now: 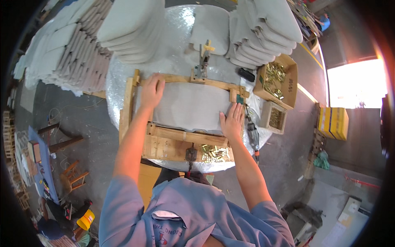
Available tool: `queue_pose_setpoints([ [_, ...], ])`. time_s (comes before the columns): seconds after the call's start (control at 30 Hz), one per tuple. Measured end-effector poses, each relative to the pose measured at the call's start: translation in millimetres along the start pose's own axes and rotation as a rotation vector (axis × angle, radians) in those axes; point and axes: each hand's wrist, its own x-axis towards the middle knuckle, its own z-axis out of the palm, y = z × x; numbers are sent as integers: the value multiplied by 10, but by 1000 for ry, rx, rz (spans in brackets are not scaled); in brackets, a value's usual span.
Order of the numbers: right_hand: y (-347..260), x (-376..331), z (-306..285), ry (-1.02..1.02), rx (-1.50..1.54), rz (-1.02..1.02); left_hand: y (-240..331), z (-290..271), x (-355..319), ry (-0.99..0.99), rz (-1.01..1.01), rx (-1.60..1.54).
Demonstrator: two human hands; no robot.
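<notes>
A grey padded seat panel (191, 105) lies inside a wooden jig (177, 133) on the round table. My left hand (152, 90) rests at the panel's far left corner, its fingers reaching over the jig's far rail and nothing visible in them. On the panel's right edge my right hand (233, 121) lies flat with fingers stretched out, fingertips near a small green piece (240, 99) on the jig's corner. A metal toggle clamp (203, 61) stands at the middle of the far rail. Brass-coloured fittings (214, 152) lie in the jig's near tray.
Stacks of grey padded panels (127, 29) crowd the table's far side. At right are a cardboard box (291, 78) of brass fittings, a smaller box (279, 131) of screws and a power driver (252, 133). Another driver (191, 154) sits at the near edge. A person (51, 226) works at lower left.
</notes>
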Motion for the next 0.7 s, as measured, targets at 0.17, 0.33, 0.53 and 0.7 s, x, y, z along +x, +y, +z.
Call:
queue_pose_setpoints([
  [0.17, -36, 59, -122, -104, -13, 11, -317, 412, 256, -66, 33, 252],
  [0.33, 40, 48, -222, -193, -15, 23, -278, 560, 275, -71, 40, 340],
  [0.53, -4, 59, -219, -198, -81, 16, -234, 589, 254, -69, 70, 486],
  [0.7, 73, -55, -249, -69, 259, 130, -268, 645, 342, -74, 101, 449],
])
